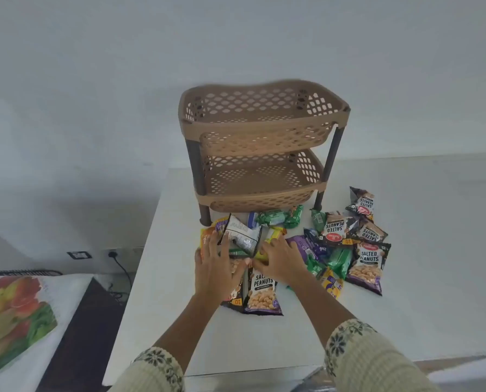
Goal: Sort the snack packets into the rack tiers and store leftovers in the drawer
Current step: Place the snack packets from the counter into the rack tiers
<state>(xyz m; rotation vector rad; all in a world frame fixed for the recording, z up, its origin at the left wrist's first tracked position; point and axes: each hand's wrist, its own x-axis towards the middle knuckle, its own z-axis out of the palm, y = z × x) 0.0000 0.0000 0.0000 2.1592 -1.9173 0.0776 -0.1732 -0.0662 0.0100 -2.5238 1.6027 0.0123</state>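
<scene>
A tan two-tier plastic rack [261,142] on dark legs stands on the white table [420,278]; both tiers hold nothing. Snack packets lie scattered in front of it: salted peanut packets [369,267], green packets [278,217], purple packets [301,246] and a yellow packet [275,234]. My left hand [216,267] lies flat on the left pile, fingers spread, beside an upturned silver-backed packet [243,234]. My right hand [281,258] rests on the same pile, fingertips at a peanut packet [261,292]. Neither hand visibly grips a packet. No drawer is in view.
The table's left edge runs close to the packets. Below on the left are a bed with a fruit-print cover [18,321], a wall socket with a plugged cable [113,254] and a switch plate [79,254]. A white wall stands behind the rack.
</scene>
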